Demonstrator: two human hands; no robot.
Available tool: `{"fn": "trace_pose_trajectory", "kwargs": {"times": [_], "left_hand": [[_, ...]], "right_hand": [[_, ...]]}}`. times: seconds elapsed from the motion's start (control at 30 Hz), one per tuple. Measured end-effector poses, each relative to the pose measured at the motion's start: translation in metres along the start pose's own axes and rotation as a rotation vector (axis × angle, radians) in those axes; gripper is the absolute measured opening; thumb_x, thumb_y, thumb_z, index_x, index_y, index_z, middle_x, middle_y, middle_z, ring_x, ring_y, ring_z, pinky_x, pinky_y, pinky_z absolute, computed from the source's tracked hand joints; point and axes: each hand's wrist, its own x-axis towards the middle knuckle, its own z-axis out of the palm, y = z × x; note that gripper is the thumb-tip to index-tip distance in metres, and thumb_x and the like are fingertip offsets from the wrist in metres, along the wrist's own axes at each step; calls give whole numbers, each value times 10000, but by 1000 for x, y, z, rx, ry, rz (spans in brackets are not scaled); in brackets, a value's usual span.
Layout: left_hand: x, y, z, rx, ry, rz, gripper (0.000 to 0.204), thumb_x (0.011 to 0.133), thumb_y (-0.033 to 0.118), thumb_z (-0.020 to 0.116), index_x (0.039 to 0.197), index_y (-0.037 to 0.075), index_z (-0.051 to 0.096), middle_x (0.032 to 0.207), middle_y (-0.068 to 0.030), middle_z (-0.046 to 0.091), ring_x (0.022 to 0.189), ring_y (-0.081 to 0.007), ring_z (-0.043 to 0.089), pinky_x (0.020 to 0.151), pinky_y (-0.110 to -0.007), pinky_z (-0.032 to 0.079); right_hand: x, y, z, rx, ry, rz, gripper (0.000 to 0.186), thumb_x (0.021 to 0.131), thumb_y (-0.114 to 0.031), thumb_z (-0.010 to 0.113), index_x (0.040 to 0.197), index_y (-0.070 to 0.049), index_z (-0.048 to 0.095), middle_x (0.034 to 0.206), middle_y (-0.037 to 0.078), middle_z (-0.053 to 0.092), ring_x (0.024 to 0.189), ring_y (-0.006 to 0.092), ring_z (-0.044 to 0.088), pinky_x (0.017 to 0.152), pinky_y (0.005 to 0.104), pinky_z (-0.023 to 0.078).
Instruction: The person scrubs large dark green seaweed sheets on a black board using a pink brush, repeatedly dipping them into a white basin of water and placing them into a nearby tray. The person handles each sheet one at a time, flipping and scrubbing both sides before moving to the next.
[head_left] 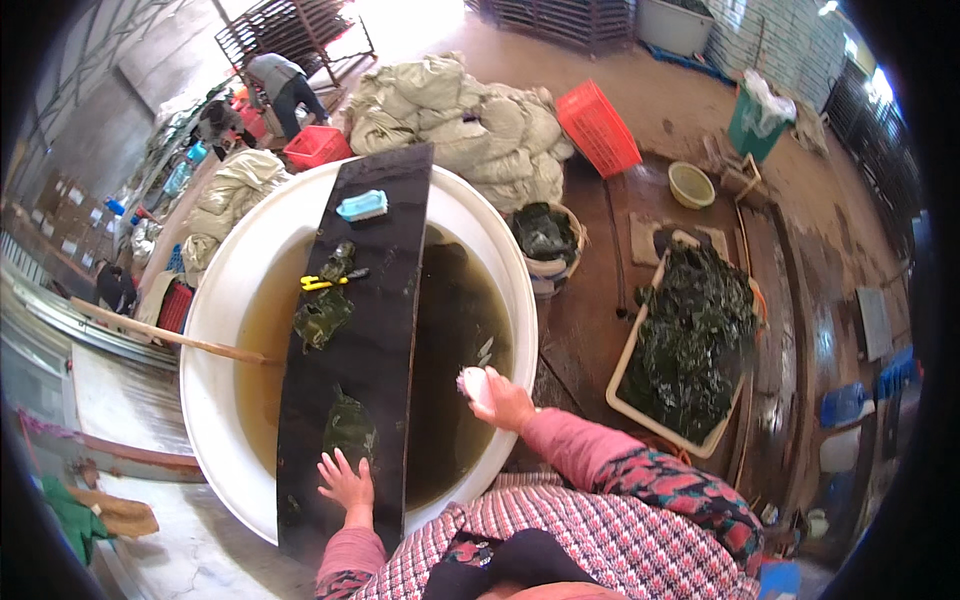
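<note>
Left hand [345,485]: fingers spread; at the black board [385,340], near a dark green leaf [349,424];
Right hand [503,402]: closed around a pink brush [475,386]; above murky water [458,300];
White tub [212,390]: board lying across it

We list one left hand [346,484], palm down, fingers spread and pointing forward; one left forearm [352,552], short in view, near the lower edge. We list one right hand [506,402], fingers curled in a grip; one right forearm [592,440], longer in view, slanting inward from the lower right, both sleeved.
</note>
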Motion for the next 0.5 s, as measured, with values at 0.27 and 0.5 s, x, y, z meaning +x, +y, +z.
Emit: {"fn": "trace_pose_trajectory", "kwargs": {"times": [0.27, 0.5], "left_hand": [[5, -6, 12, 51, -4, 0, 565, 991, 450, 385, 1513, 254, 296, 1602, -50, 191, 1471, -302, 168, 1028, -737, 213], [8, -10, 18, 99, 5, 8, 519, 1010, 367, 371, 1514, 274, 291, 1602, -39, 190, 1464, -299, 192, 1021, -725, 244]], "right_hand": [[-1, -5, -5, -7, -78, 103, 839, 777, -467, 693, 1363, 38, 367, 1068, 267, 615, 908, 418, 638, 784, 483, 529], [-2, -3, -5, 43, -67, 97, 860, 771, -473, 710, 1376, 26, 356, 1059, 259, 610, 899, 423, 637, 785, 485, 529]]}}
